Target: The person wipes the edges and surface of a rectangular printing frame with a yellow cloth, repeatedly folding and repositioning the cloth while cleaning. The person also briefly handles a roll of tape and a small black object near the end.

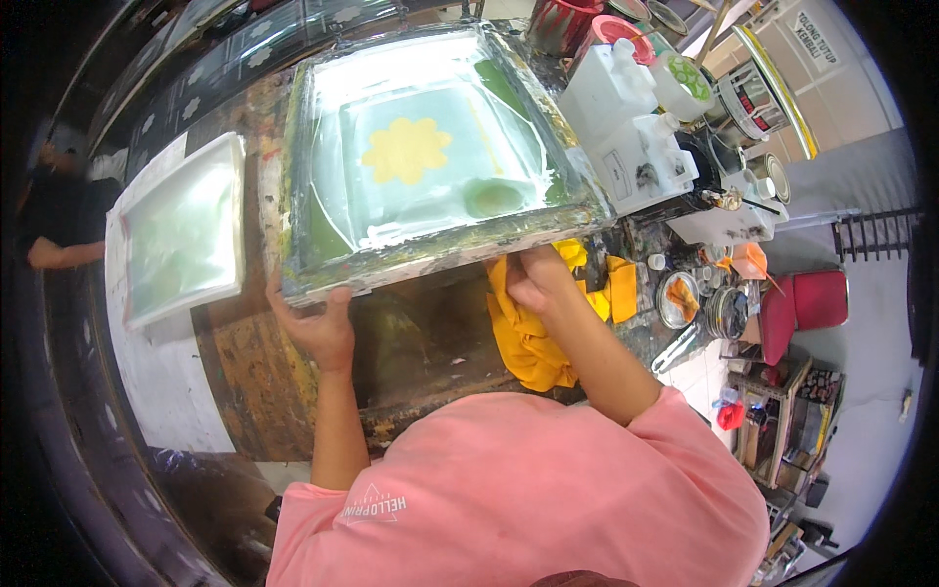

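A screen printing frame (445, 242) with a paint-smeared wooden rim tilts up at its near side. Its mesh is white and green around a pale yellow flower shape (406, 150). At the near left corner, my left hand (321, 328) grips the rim, thumb in front and fingers along the side. My right hand (528, 281) is closed at the near edge, right of the middle, its fingertips hidden under the frame. Just below it, a bunched yellow cloth (528, 338) lies on the stained table and touches that hand.
Left of the frame, a stack of clear plastic sheets (186, 230) lies on white paper. White jugs (641, 157), paint tins and tubs crowd the right side. A red chair (807, 303) stands beyond the table. At the far left is another person's arm (64, 254).
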### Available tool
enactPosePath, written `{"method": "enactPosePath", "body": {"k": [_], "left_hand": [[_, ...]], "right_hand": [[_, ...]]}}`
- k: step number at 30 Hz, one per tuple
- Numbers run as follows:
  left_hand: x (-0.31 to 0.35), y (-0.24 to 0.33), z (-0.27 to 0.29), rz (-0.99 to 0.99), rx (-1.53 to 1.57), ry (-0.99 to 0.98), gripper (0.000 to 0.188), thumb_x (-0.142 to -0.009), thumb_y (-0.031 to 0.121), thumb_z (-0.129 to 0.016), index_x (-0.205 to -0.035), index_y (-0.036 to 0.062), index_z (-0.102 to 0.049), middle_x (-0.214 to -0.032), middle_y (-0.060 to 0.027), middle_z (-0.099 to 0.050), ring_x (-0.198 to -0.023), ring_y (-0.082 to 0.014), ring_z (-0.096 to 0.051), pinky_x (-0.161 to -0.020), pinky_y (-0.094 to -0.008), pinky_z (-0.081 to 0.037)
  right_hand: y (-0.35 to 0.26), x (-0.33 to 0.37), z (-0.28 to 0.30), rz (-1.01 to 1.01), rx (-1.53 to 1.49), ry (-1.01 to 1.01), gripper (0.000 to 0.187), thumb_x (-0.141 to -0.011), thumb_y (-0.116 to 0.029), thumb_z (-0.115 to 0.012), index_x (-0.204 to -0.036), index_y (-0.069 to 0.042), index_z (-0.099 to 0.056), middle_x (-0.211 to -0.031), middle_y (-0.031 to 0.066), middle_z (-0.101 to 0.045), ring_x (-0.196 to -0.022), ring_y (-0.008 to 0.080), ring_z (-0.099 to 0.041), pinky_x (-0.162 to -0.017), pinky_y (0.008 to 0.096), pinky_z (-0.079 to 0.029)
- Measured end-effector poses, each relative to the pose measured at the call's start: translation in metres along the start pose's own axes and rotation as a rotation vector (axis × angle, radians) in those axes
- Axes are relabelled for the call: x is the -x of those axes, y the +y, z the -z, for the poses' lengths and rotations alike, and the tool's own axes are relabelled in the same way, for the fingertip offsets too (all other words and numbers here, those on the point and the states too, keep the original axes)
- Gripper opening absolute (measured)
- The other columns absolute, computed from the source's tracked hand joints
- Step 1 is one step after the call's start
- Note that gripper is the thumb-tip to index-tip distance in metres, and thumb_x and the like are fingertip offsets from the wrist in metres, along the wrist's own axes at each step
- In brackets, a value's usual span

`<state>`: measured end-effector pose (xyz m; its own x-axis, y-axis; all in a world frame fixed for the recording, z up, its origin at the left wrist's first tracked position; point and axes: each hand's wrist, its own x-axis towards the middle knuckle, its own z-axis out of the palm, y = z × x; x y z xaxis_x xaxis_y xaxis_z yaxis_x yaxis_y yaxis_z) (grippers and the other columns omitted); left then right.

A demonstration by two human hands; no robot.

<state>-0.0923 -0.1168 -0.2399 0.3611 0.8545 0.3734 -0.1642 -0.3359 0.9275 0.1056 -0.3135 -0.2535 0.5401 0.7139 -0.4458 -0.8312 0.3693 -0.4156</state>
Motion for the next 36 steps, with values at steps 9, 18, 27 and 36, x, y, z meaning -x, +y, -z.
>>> {"method": "enactPosePath", "body": {"k": [9,18,27,36], "left_hand": [[0.001,0.002,-0.001,-0.029,-0.063,0.01,0.081,-0.076,0.025,-0.086,-0.138,-0.002,-0.041,-0.125,-0.0115,-0.052,-0.114,-0.0214,-0.054,-0.1,-0.0355,-0.043],[0.006,-0.003,0.0,0.044,-0.016,0.004,0.078,-0.078,0.014,-0.083,-0.14,-0.0009,-0.038,-0.129,-0.0115,-0.049,-0.12,-0.0221,-0.049,-0.104,-0.0356,-0.04],[0.025,-0.016,0.0,0.092,-0.068,-0.028,0.073,-0.083,0.008,-0.079,-0.141,-0.0007,-0.036,-0.132,-0.0132,-0.048,-0.119,-0.0222,-0.05,-0.103,-0.0344,-0.04],[0.028,-0.027,0.004,0.121,-0.048,-0.063,0.077,-0.083,0.018,-0.082,-0.141,-0.0011,-0.036,-0.126,-0.0143,-0.052,-0.114,-0.0216,-0.053,-0.099,-0.0334,-0.043]], "right_hand": [[0.0,-0.009,-0.005,0.217,0.019,0.162,0.023,-0.1,-0.015,-0.055,-0.122,-0.008,-0.055,-0.121,0.0088,-0.06,-0.109,0.0211,-0.058,-0.096,0.0352,-0.05],[0.006,0.08,-0.02,-0.073,0.441,-0.065,0.015,-0.098,-0.014,-0.06,-0.109,-0.003,-0.063,-0.094,-0.0001,-0.065,-0.083,0.0085,-0.058,-0.069,0.0248,-0.047],[-0.041,0.155,0.013,0.381,0.671,0.173,0.018,-0.098,-0.011,-0.057,-0.114,-0.005,-0.063,-0.101,-0.0008,-0.067,-0.092,0.0085,-0.06,-0.083,0.0266,-0.047],[-0.06,0.164,0.041,0.454,0.756,0.337,0.018,-0.098,-0.014,-0.06,-0.112,-0.003,-0.063,-0.099,0.0001,-0.066,-0.089,0.0084,-0.06,-0.08,0.0266,-0.046]]}}
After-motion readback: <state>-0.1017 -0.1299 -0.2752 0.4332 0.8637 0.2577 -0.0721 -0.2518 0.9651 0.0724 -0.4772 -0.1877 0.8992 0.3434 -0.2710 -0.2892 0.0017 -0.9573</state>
